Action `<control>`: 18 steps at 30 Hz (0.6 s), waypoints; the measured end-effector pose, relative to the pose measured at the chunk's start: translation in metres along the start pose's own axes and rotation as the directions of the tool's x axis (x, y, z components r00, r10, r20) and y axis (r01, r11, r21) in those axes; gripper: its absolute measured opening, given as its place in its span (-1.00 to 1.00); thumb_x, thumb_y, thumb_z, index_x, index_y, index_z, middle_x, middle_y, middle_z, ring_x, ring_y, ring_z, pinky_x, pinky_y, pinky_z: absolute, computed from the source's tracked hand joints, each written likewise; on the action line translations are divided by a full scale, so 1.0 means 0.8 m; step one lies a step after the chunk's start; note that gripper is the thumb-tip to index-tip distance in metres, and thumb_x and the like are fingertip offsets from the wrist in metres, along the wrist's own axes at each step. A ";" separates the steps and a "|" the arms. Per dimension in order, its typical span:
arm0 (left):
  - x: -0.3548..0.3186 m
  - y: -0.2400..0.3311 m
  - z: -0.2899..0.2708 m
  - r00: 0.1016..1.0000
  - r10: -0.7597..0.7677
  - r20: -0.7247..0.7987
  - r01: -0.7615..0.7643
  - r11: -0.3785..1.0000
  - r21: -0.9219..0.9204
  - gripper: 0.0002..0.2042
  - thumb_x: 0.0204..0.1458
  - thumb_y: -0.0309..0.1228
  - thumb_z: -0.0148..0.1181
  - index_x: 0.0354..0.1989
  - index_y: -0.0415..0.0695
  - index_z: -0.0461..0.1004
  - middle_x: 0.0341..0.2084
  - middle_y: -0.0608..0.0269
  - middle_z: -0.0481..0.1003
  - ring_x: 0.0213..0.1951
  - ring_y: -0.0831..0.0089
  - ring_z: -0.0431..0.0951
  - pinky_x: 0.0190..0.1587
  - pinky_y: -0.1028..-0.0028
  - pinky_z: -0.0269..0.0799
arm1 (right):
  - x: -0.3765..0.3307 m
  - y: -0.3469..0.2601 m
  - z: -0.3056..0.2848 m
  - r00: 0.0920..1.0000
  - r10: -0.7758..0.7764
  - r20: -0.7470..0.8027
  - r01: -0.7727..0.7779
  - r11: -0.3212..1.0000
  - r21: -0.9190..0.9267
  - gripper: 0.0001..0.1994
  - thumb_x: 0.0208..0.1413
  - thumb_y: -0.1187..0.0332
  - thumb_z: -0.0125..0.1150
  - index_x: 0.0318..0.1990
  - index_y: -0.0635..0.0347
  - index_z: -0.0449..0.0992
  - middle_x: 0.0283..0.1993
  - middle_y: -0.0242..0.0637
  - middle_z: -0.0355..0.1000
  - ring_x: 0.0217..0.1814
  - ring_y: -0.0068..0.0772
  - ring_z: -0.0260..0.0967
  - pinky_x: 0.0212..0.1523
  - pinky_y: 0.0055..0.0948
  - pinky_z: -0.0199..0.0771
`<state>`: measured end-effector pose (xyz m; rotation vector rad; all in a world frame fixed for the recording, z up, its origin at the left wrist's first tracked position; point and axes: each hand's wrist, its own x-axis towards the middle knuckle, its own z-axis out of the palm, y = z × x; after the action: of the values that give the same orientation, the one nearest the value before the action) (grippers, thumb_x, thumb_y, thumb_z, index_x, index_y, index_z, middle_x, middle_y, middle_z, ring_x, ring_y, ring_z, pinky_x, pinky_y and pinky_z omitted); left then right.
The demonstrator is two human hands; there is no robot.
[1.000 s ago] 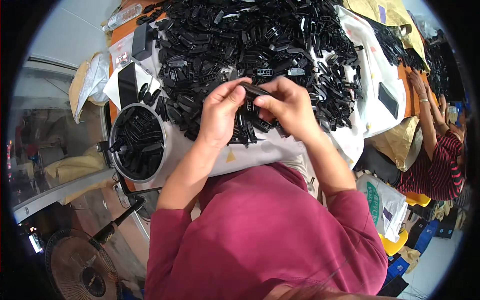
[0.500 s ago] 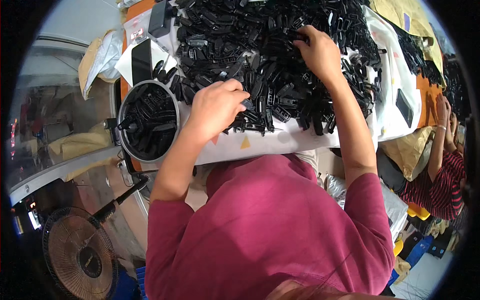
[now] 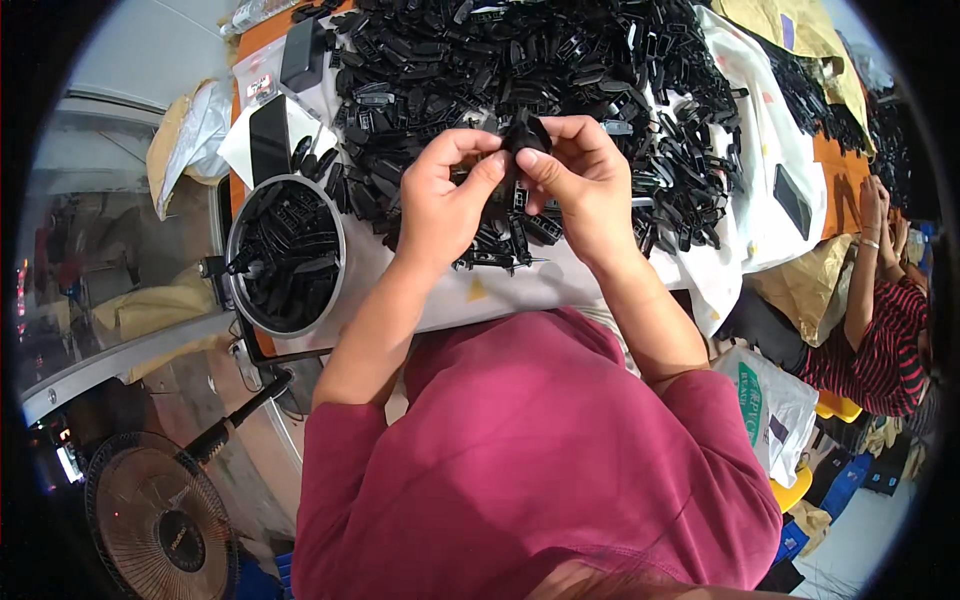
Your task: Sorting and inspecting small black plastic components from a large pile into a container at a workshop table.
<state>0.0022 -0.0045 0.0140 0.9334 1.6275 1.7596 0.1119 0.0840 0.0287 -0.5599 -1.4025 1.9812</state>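
A wide heap of small, elongated black plastic parts [image 3: 430,65] covers the white-clothed table. Above the near middle of this heap, my left hand [image 3: 447,200] and my right hand [image 3: 590,190] meet at a black plastic piece [image 3: 524,132]. Thumb and fingers of each hand pinch it, the left from its left side and the right from its right. The exact kind of piece is hard to make out. Beyond my left forearm stands a round grey-rimmed container [image 3: 343,250] holding more black parts.
A dark phone [image 3: 268,140] lies on white paper at the table's left, beside a dark box [image 3: 303,55]. Another phone-like slab [image 3: 792,202] rests at the right. A standing fan [image 3: 165,520] is lower left. A co-worker's arm [image 3: 866,270] reaches in at far right.
My right hand has come back from the far part of the heap toward the left. My left hand has shifted right and up, and both now grip one black piece. The view has moved slightly.
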 end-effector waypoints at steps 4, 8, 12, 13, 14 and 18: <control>-0.003 0.014 0.006 0.991 0.099 0.090 -0.094 0.994 -0.051 -0.73 -0.12 -0.50 0.23 -0.21 -0.26 0.43 -0.41 0.38 0.45 -0.38 0.70 0.37 -0.29 0.68 0.31 | -0.007 -0.012 -0.001 1.000 -0.029 0.001 0.029 0.996 -0.081 -0.77 0.00 0.51 0.11 -0.15 0.33 0.35 -0.39 -0.28 0.40 -0.50 -0.62 0.34 -0.62 -0.69 0.39; -0.002 0.022 0.002 0.992 -0.102 0.078 0.119 0.961 -0.250 -0.68 -0.15 -0.50 0.25 -0.16 -0.24 0.44 -0.37 0.37 0.46 -0.38 0.70 0.36 -0.27 0.70 0.29 | -0.012 -0.022 -0.015 0.992 -0.124 0.026 0.126 0.976 -0.177 -0.68 0.02 0.49 0.09 -0.03 0.28 0.36 -0.30 -0.28 0.41 -0.47 -0.64 0.32 -0.51 -0.69 0.39; -0.001 0.021 0.001 0.996 -0.032 0.089 0.048 0.983 -0.178 -0.70 -0.16 -0.49 0.26 -0.18 -0.23 0.46 -0.36 0.37 0.46 -0.37 0.70 0.35 -0.29 0.70 0.27 | -0.012 -0.027 -0.028 0.895 -0.394 0.211 0.441 0.705 -0.556 -0.70 -0.06 0.53 0.16 -0.09 0.23 0.44 -0.34 -0.29 0.41 -0.46 -0.60 0.30 -0.47 -0.69 0.30; 0.000 0.020 0.001 0.996 -0.013 0.084 0.024 0.991 -0.135 -0.71 -0.17 -0.49 0.26 -0.20 -0.23 0.47 -0.36 0.37 0.45 -0.37 0.69 0.35 -0.30 0.70 0.27 | -0.010 -0.028 -0.029 0.894 -0.395 0.211 0.442 0.703 -0.557 -0.70 -0.06 0.53 0.16 -0.09 0.23 0.44 -0.34 -0.29 0.41 -0.46 -0.60 0.30 -0.47 -0.69 0.30; 0.001 0.020 0.001 0.997 0.006 0.081 0.001 0.996 -0.091 -0.71 -0.18 -0.48 0.27 -0.22 -0.23 0.48 -0.36 0.38 0.45 -0.36 0.69 0.35 -0.30 0.70 0.26 | -0.009 -0.029 -0.030 0.862 -0.443 0.247 0.493 0.615 -0.616 -0.69 -0.09 0.55 0.17 -0.11 0.22 0.45 -0.36 -0.28 0.40 -0.45 -0.57 0.30 -0.47 -0.66 0.30; 0.006 0.021 0.000 0.990 0.112 0.085 -0.114 0.993 0.020 -0.73 -0.21 -0.48 0.29 -0.26 -0.23 0.49 -0.40 0.31 0.46 -0.41 0.62 0.37 -0.35 0.67 0.28 | -0.009 -0.037 -0.033 0.810 -0.492 0.319 0.553 0.457 -0.696 -0.67 -0.17 0.58 0.21 -0.14 0.21 0.47 -0.42 -0.26 0.38 -0.44 -0.44 0.30 -0.45 -0.55 0.29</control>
<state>0.0000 -0.0028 0.0311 1.1153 1.5742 1.7534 0.1418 0.1032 0.0479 -0.3187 -2.1536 0.8312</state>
